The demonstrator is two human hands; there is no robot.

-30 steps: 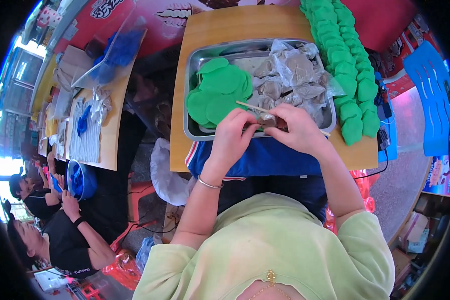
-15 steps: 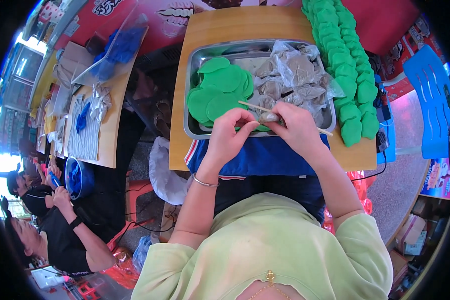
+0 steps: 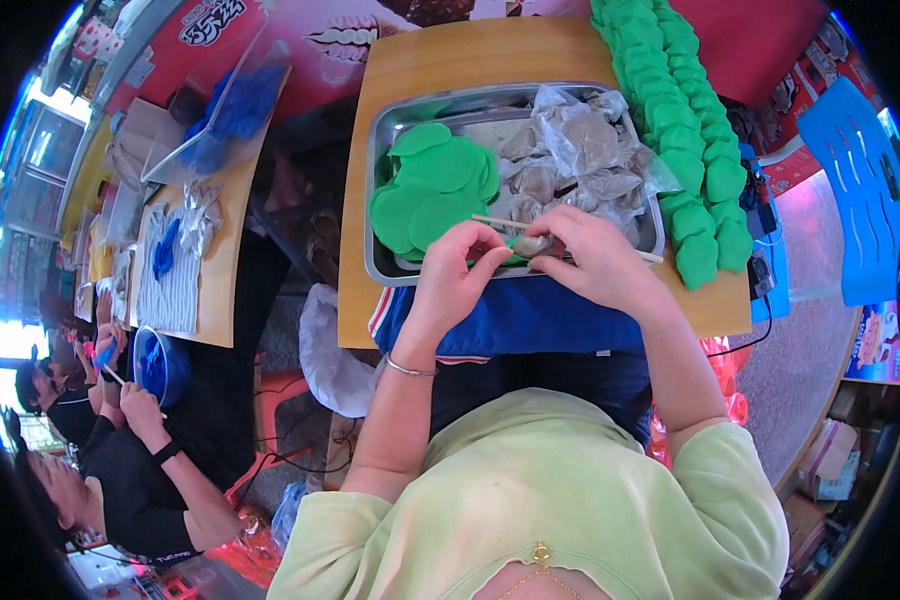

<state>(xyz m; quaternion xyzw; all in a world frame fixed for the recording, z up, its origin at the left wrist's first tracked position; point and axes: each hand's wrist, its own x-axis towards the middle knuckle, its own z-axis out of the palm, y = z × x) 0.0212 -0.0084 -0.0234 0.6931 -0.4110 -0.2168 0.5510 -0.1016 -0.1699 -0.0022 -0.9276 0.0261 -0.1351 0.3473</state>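
Over the near rim of a metal tray [image 3: 374,170], my two hands work close together. The fingers of my right hand [image 3: 602,262] close around a small brownish lump in clear plastic [image 3: 533,246]. A thin wooden stick [image 3: 488,220] passes behind those fingers, its other end showing to their right. My left hand [image 3: 458,278] pinches at a bit of green material [image 3: 511,243] touching the lump; its exact shape is hidden. Flat green discs [image 3: 440,170] lie overlapped in the tray's left half. Several plastic-wrapped brownish lumps [image 3: 588,140] fill the right half.
Rows of green rounded pieces [image 3: 682,140] line the table's right side. A blue cloth [image 3: 530,318] hangs below the tray. A blue plastic chair [image 3: 855,200] stands right. At left, a co-worker [image 3: 120,480] handles a stick beside a blue bucket [image 3: 160,365].
My right hand has turned slightly and its fingers have shifted on the lump. The stick lies flatter, and a bit of green now shows between my hands.
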